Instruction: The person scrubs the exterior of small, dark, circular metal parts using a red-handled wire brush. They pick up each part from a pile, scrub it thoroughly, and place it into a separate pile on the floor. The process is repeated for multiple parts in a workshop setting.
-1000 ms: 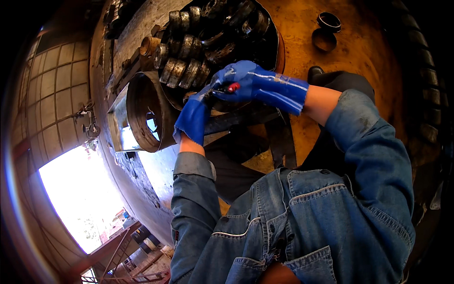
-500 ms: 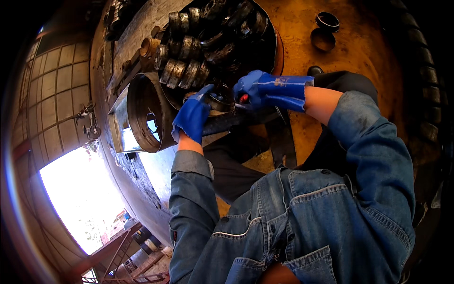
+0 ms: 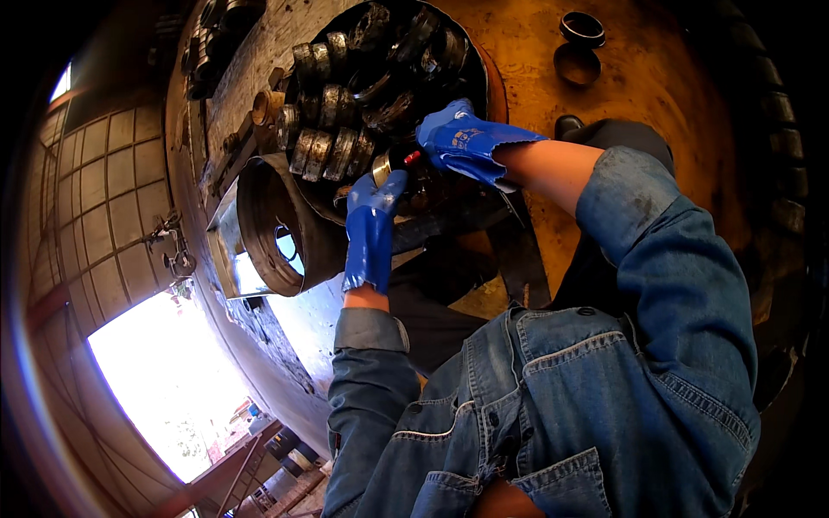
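Observation:
My left hand, in a blue rubber glove, is closed on a shiny metal ring at the near edge of a large dark round tub. Just right of it, my right hand, gloved the same way, closes round a small tool with a red end. The rest of that tool is hidden by the glove and shadow, so its kind cannot be made out. Behind both hands, several dark, greasy metal rings are stacked in rows inside the tub.
An open metal cylinder lies on its side left of my left hand. Two loose rings, one upright-rimmed ring and a darker one, rest on the rust-brown floor. More dark rings line the far right edge.
The ring by my left hand has come up and tilted, its bright side now showing. My right hand has moved slightly up and left, and the red tool end now points toward the ring.

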Tool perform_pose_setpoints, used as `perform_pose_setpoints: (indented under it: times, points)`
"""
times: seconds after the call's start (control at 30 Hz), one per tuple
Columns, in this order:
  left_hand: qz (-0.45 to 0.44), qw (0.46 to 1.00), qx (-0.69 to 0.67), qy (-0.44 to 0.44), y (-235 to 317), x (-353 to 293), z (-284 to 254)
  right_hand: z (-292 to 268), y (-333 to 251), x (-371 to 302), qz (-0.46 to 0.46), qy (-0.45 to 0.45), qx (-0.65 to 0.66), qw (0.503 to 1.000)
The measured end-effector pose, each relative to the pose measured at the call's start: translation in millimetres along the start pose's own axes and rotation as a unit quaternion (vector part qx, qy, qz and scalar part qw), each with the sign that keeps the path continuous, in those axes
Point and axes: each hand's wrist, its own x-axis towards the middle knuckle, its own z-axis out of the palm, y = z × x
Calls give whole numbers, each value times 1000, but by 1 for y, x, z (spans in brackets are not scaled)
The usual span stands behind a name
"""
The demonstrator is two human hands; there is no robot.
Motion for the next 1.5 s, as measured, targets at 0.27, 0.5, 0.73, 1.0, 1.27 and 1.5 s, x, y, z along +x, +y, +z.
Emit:
perform_pose_setpoints:
  times: [0.27, 0.5, 0.73, 1.0, 1.27, 1.5]
  points:
    - [23, 985, 141, 93, -4, -35, 23, -2, -4, -6, 49, 42, 54, 996]
    - [24, 969, 204, 137, -7, -46, 27, -7, 6, -21, 85, 152, 171, 970]
    - [3, 961, 230, 155, -17, -49, 30, -41, 12, -49, 90, 212, 268, 936]
    - [-15, 971, 193, 138, -9, -50, 26, -19, 33, -10, -119, 258, 343, 896]
    - [-15, 961, 220, 169, -16, -53, 31, -43, 6, -32, 2, 191, 372, 909]
    - [52, 958, 239, 150, -21, -66, 42, -42, 9, -24, 125, 202, 382, 893]
